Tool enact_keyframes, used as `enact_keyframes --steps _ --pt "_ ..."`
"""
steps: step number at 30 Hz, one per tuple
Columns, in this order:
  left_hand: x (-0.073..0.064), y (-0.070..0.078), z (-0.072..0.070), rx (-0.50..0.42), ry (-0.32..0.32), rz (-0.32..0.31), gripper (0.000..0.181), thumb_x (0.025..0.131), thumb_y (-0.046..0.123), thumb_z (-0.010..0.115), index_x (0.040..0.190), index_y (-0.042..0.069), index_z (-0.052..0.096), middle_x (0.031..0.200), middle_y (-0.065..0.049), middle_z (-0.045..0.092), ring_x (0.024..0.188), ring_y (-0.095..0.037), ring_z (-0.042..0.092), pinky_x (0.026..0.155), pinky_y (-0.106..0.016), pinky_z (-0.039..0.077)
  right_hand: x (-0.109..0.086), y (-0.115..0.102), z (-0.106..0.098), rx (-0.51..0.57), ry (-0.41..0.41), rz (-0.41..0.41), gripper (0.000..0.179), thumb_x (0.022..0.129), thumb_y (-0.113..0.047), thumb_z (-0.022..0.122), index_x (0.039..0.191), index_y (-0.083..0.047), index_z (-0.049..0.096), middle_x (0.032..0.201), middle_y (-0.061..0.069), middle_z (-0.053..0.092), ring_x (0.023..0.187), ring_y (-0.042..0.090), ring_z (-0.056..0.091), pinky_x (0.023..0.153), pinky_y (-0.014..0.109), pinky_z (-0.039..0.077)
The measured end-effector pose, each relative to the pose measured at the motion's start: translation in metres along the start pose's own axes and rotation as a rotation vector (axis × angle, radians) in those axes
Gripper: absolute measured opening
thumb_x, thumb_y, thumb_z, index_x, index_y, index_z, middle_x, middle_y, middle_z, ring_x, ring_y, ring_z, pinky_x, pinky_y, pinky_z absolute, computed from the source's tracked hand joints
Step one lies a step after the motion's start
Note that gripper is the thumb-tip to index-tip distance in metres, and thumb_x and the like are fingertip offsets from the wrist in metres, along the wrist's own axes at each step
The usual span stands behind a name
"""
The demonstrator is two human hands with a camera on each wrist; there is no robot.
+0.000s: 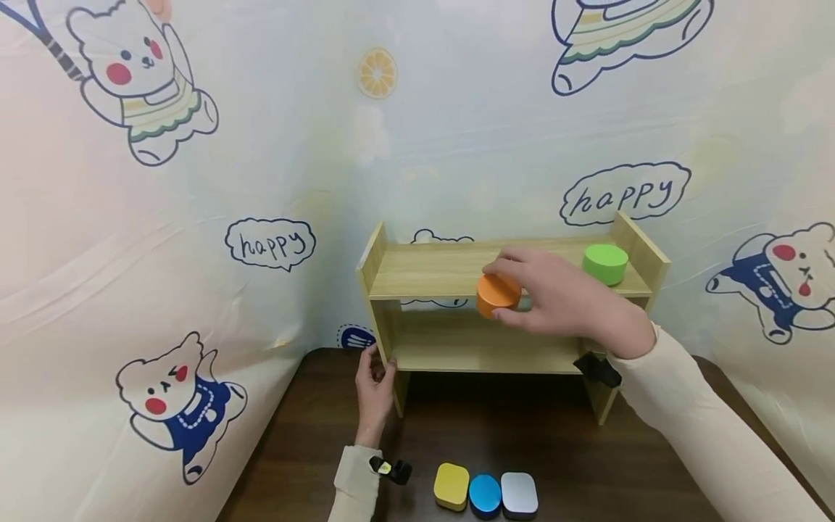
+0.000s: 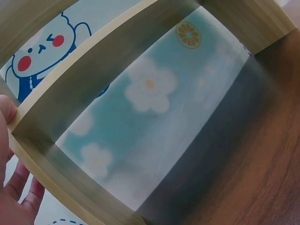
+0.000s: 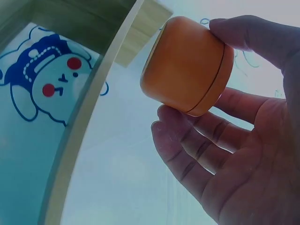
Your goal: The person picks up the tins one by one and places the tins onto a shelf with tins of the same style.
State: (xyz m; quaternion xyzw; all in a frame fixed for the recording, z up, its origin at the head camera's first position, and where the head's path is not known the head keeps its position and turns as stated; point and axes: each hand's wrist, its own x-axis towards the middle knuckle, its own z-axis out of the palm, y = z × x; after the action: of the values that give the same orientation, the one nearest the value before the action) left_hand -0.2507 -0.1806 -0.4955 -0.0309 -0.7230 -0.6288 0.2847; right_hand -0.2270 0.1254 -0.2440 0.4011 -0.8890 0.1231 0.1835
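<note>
With the right hand [image 1: 554,293] we hold the orange tin [image 1: 497,296] in a pinch, the fingers opened only as wide as the tin, before the middle of the front edge of the top board [image 1: 424,275] of the shelf [image 1: 385,326]; whether it touches this edge, we cannot tell. The left hand [image 1: 374,395] grips the shelf's left side, thumb and fingers on opposite faces. To carry well, we judge, we should hold the tin level and its bottom higher than the board, with moderate pressure (the side looks smooth, so it could slip), and clear of the green tin [image 1: 605,266] near the board's right end. A firm left hand should prevent the shelf from sliding. The shelf stands toward the far edge of the dark wooden desk [image 1: 313,435]; nearer to us lie the yellow tin [image 1: 451,486], blue tin [image 1: 485,496] and silver tin [image 1: 519,494], side by side. Printed cloth [image 1: 326,167] surrounds the desk behind and on both sides.
</note>
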Motion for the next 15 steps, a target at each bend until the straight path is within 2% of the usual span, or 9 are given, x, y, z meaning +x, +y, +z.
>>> enact_keyframes --steps 5,11,15 --pt "-0.002 -0.001 0.004 0.001 0.004 -0.021 0.035 0.099 -0.002 0.063 0.134 -0.001 0.061 0.116 -0.023 0.066 0.093 -0.013 0.063 0.082 -0.026 0.054 0.010 0.008 -0.002 0.020 -0.028 0.025 0.044 0.089 -0.023 0.079 0.128 -0.005 0.068 0.112 0.005 0.065 0.089 0.017 0.060 0.080 0.035 0.054" --pt "0.001 0.001 0.003 -0.002 0.031 -0.016 0.034 0.099 -0.003 0.063 0.133 0.000 0.061 0.115 -0.022 0.065 0.097 -0.026 0.063 0.084 -0.026 0.054 0.026 0.020 -0.004 0.044 -0.081 0.101 0.043 0.091 -0.022 0.076 0.130 -0.006 0.068 0.115 0.007 0.066 0.092 0.020 0.059 0.081 0.039 0.052" --pt "0.001 0.001 0.001 -0.002 0.029 -0.014 0.035 0.099 -0.003 0.063 0.134 -0.001 0.061 0.115 -0.024 0.065 0.095 -0.023 0.064 0.081 -0.022 0.053 0.033 0.032 -0.003 0.044 -0.105 0.136 0.042 0.091 -0.019 0.075 0.130 -0.005 0.069 0.112 0.009 0.067 0.092 0.023 0.058 0.081 0.041 0.051"
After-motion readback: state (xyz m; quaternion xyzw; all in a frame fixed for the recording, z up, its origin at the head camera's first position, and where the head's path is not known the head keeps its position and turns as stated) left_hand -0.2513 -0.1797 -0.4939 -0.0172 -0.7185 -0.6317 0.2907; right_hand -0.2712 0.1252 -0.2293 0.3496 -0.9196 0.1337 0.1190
